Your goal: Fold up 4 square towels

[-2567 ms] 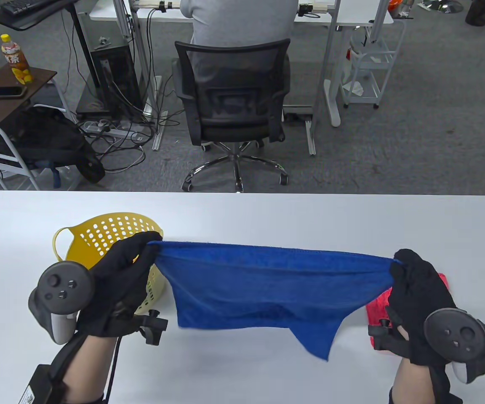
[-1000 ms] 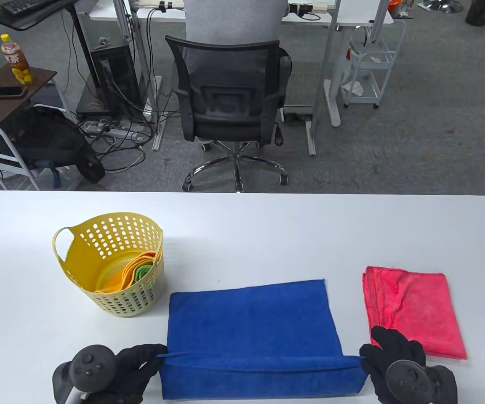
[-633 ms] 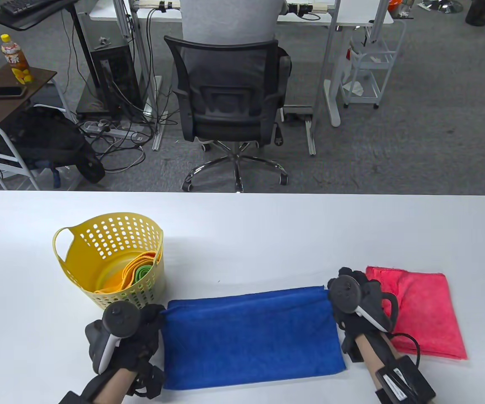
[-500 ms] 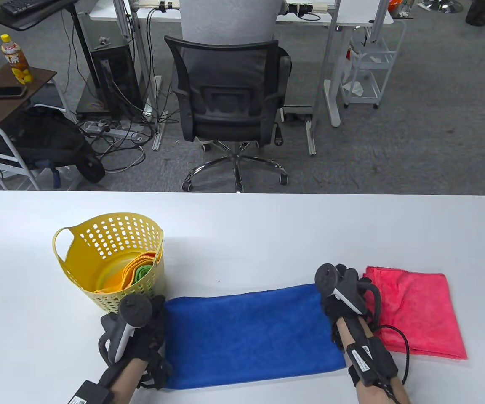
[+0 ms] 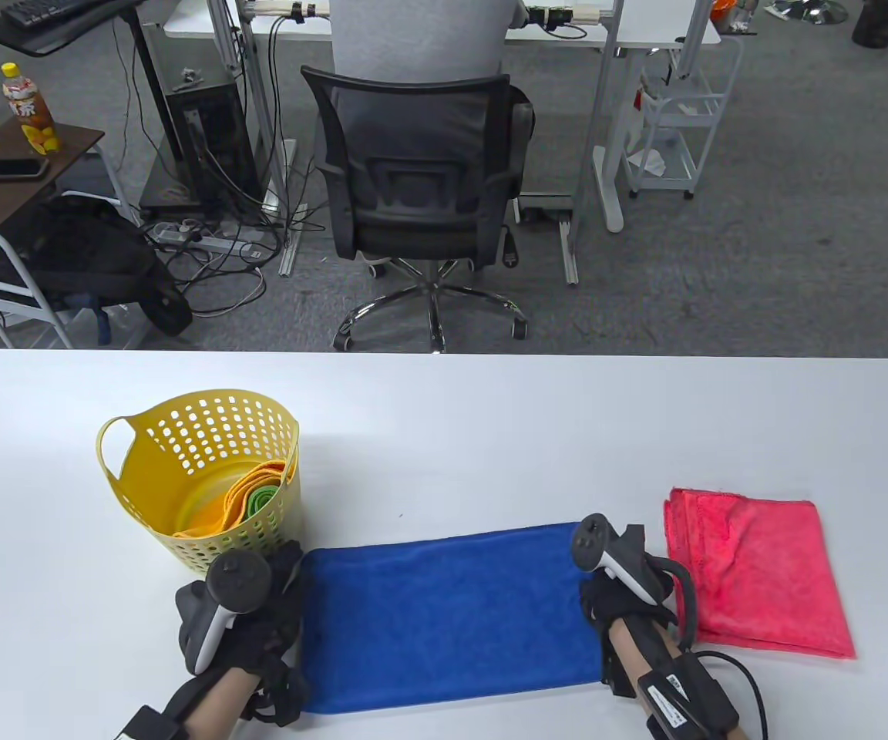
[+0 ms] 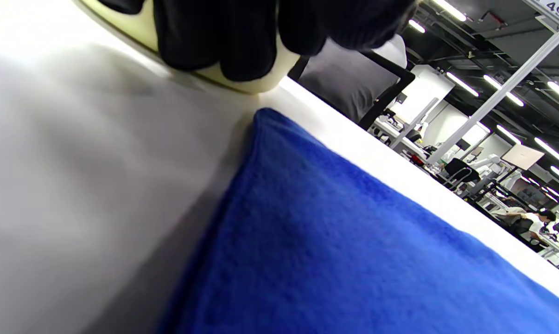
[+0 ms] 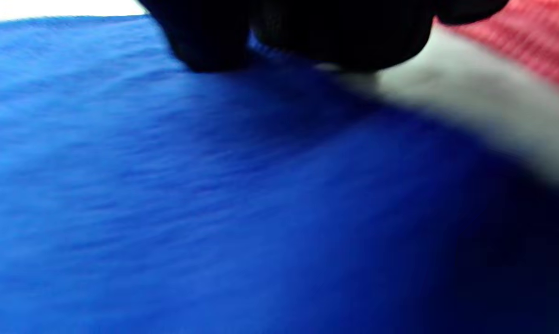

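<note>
White desk, seen from above; beyond its far edge, grey carpet, a black mesh chair with a seated person in grey, and a side table carrying a bottle and a phone.

Blue towel: folded to a long rectangle, lying flat near the desk's front edge, between my two hands.

Left hand: at the towel's left short edge, tracker uppermost. In the left wrist view my fingers hang curled above the desk, just clear of the towel's far left corner and in front of the basket wall; they grip nothing that I can see.

Right hand: at the towel's right short edge. In the right wrist view, which is blurred, the fingertips press down on the blue cloth near its edge; whether they pinch it I cannot tell.

Red towel: folded, lying flat just right of my right hand, apart from the blue one.

Yellow basket: perforated, upright at the left, just behind my left hand, holding orange and green cloths.
</note>
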`<state>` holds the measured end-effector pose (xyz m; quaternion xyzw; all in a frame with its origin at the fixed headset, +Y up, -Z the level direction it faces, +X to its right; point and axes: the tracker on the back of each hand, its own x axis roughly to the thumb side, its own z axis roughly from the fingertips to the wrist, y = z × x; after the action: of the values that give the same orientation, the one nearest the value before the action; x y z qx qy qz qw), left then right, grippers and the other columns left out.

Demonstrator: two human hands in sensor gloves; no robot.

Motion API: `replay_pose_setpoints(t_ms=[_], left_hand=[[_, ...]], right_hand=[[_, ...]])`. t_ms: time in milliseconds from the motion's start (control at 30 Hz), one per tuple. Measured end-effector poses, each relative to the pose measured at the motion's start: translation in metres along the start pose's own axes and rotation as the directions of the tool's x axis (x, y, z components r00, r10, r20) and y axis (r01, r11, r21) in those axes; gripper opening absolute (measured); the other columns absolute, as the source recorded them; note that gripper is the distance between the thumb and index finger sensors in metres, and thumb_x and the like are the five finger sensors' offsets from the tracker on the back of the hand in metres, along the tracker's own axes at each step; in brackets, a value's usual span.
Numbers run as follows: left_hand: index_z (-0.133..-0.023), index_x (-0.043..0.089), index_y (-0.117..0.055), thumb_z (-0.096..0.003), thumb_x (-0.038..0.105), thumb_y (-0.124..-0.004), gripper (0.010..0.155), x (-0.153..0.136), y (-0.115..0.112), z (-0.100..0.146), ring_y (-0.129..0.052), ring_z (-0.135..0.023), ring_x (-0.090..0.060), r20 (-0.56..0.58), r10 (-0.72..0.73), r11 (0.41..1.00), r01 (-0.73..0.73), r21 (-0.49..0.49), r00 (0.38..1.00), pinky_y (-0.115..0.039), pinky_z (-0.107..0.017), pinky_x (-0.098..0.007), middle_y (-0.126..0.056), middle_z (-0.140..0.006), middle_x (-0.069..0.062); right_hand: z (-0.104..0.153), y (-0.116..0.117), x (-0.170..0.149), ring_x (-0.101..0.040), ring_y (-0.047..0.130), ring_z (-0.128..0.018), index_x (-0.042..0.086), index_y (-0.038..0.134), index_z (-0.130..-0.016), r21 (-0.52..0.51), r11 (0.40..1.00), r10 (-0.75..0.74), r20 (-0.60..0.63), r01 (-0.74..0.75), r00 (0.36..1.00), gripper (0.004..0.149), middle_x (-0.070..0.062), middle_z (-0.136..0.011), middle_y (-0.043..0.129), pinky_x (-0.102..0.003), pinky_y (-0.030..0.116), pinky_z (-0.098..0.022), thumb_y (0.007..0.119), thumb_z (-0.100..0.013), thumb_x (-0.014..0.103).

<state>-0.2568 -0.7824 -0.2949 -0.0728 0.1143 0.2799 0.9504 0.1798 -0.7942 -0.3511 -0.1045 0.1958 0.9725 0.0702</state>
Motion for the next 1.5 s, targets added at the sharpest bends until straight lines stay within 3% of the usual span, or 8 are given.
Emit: replay_pose_setpoints(t_ms=[167,267,600,933,1100,1267,1400,1500], left_hand=[[-0.11,0.032,-0.063,-0.054,0.045,-0.07,0.058,0.004,0.002,0.006,-0.072,-0.105,-0.038,0.029,0.009,1.0,-0.01,0.017,1.0,-0.049,-0.084,-0.058,-0.073,-0.112,-0.006],[-0.11,0.032,-0.062,-0.0544,0.045,-0.069,0.058,0.006,0.006,0.009,-0.073,-0.105,-0.037,0.046,0.028,0.999,-0.03,0.034,0.999,-0.05,-0.084,-0.058,-0.073,-0.111,-0.006],[-0.111,0.031,-0.061,-0.0547,0.048,-0.065,0.059,0.005,0.012,0.008,-0.073,-0.105,-0.037,0.054,0.099,0.995,-0.1,0.017,0.994,-0.05,-0.084,-0.058,-0.072,-0.112,-0.006],[-0.111,0.031,-0.061,-0.0546,0.048,-0.065,0.059,0.01,0.011,0.012,-0.075,-0.104,-0.037,0.093,0.099,0.995,-0.101,0.01,0.991,-0.052,-0.083,-0.058,-0.072,-0.112,-0.007],[-0.111,0.03,-0.062,-0.0544,0.048,-0.065,0.06,0.009,0.013,0.014,-0.075,-0.103,-0.037,0.098,0.1,0.994,-0.102,0.023,0.99,-0.053,-0.082,-0.058,-0.072,-0.112,-0.007],[-0.111,0.03,-0.062,-0.0545,0.048,-0.065,0.059,0.008,0.016,0.014,-0.075,-0.104,-0.038,0.102,0.117,0.993,-0.119,0.021,0.988,-0.053,-0.082,-0.058,-0.072,-0.112,-0.007],[-0.111,0.03,-0.062,-0.0546,0.049,-0.065,0.059,0.009,0.014,0.012,-0.075,-0.104,-0.037,0.102,0.112,0.994,-0.113,0.007,0.988,-0.052,-0.083,-0.058,-0.072,-0.112,-0.007],[-0.111,0.031,-0.062,-0.0546,0.049,-0.065,0.059,0.01,0.012,0.013,-0.075,-0.104,-0.037,0.109,0.103,0.995,-0.104,0.002,0.989,-0.052,-0.083,-0.058,-0.072,-0.112,-0.007]], right_hand=[[-0.001,-0.006,-0.004,-0.044,0.077,-0.065,-0.003,0.078,-0.085,0.002,1.0,-0.016,0.06,0.016,0.998,0.041,-0.036,-0.082,0.076,-0.07,0.054,-0.061,0.076,-0.051,0.02],[0.007,-0.022,-0.027,-0.046,0.087,-0.072,0.004,0.073,-0.086,-0.008,0.963,-0.267,0.115,0.27,0.957,0.039,-0.029,-0.09,0.078,-0.069,0.068,-0.058,0.072,-0.052,0.023],[0.035,-0.065,-0.102,-0.008,0.099,-0.018,0.006,0.074,-0.087,-0.188,0.923,-0.351,-0.048,0.336,0.935,0.039,-0.031,-0.084,0.083,-0.035,0.092,-0.02,0.075,-0.054,0.026],[0.088,-0.069,0.084,-0.011,0.099,-0.021,0.005,0.074,-0.089,-0.164,0.95,-0.216,0.266,0.264,0.94,0.039,-0.031,-0.085,0.083,-0.034,0.091,-0.021,0.076,-0.055,0.026],[0.081,-0.032,0.142,-0.036,0.101,-0.057,0.002,0.058,-0.105,0.131,0.96,-0.278,0.333,0.248,0.901,0.064,-0.037,-0.101,0.068,-0.054,0.088,-0.042,0.073,-0.056,0.04],[0.081,-0.056,0.111,-0.041,0.097,-0.063,0.001,0.055,-0.108,0.263,0.824,-0.566,0.331,0.503,0.755,0.067,-0.04,-0.102,0.065,-0.054,0.086,-0.042,0.071,-0.057,0.041],[0.061,-0.066,0.051,-0.037,0.099,-0.056,-0.003,0.068,-0.101,0.012,0.867,-0.495,0.131,0.498,0.859,0.061,-0.04,-0.092,0.077,-0.051,0.086,-0.039,0.071,-0.057,0.039],[0.044,-0.041,0.025,-0.037,0.095,-0.057,-0.005,0.071,-0.098,0.009,0.946,-0.322,-0.059,0.323,0.945,0.062,-0.04,-0.088,0.078,-0.051,0.083,-0.041,0.07,-0.057,0.041]])
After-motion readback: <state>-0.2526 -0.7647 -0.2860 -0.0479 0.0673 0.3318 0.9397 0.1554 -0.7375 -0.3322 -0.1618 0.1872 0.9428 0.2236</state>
